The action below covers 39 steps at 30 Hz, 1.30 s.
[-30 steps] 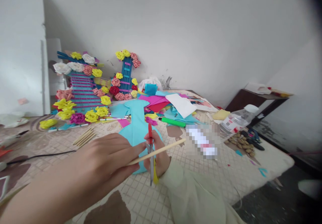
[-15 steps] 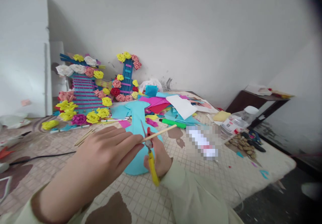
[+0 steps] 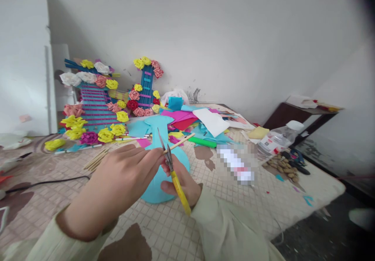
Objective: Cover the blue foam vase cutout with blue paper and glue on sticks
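Observation:
My left hand [image 3: 129, 177] is closed on a thin wooden stick [image 3: 182, 141], whose free end points up to the right. In my right hand [image 3: 184, 181] is a pair of scissors [image 3: 179, 186] with yellow on the handle; the blades point up and away, slightly apart. The stick crosses the blades close to my left fingertips; whether the edges touch it I cannot tell. Beneath both hands lies a light-blue guitar-shaped paper cutout [image 3: 156, 192], partly covered by them. Several more sticks [image 3: 96, 160] lie left of my left hand.
Two guitar-like crafts with paper flowers [image 3: 98, 106] lean at the back left. Coloured paper sheets [image 3: 183, 116] are piled at the back middle. A green marker [image 3: 205, 141], a plastic bottle [image 3: 281, 138] and peanuts [image 3: 283, 167] are to the right. A black cable [image 3: 52, 181] runs at left.
The scissors have turned and moved slightly, and their blades now cross the stick near my left fingers. The stick's free end has shifted left and nearer. The view has moved a little.

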Tool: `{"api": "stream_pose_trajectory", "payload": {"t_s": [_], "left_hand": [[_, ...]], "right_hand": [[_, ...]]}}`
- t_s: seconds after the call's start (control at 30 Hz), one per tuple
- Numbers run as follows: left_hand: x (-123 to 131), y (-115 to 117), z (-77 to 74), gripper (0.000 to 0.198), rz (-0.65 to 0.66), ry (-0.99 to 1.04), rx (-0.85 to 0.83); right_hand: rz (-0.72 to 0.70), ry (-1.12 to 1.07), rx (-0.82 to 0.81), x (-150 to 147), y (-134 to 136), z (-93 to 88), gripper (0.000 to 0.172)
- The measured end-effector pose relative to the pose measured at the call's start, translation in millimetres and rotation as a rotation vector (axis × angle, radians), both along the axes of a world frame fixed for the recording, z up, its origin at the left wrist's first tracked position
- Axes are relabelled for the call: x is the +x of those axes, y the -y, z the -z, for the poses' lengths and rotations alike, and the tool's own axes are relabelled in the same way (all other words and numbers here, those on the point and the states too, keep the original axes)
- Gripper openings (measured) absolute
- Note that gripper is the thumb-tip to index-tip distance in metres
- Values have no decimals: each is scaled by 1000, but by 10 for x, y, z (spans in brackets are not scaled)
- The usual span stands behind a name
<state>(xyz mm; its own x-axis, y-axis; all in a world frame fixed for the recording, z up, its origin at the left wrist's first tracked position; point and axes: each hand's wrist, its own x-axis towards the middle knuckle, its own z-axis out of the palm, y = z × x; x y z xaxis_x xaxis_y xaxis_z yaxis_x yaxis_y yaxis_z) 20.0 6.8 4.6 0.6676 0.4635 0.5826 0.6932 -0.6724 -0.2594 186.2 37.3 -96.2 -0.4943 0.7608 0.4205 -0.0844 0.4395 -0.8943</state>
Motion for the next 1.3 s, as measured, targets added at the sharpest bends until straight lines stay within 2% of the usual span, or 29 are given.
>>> {"api": "stream_pose_trajectory", "payload": {"t_s": [0.17, 0.47, 1.13, 1.3], "left_hand": [[12, 29, 18, 25, 10, 47, -34], [1, 11, -15, 36, 5, 13, -14], [-70, 6, 9, 27, -58, -44, -95], [-90, 12, 4, 29, -50, -50, -65]], "right_hand": [[-5, 7, 67, 10, 14, -12, 47], [-47, -4, 4, 6, 15, -18, 52], [-85, 19, -64, 12, 26, -12, 52], [-85, 6, -50, 2, 22, -18, 46]]}}
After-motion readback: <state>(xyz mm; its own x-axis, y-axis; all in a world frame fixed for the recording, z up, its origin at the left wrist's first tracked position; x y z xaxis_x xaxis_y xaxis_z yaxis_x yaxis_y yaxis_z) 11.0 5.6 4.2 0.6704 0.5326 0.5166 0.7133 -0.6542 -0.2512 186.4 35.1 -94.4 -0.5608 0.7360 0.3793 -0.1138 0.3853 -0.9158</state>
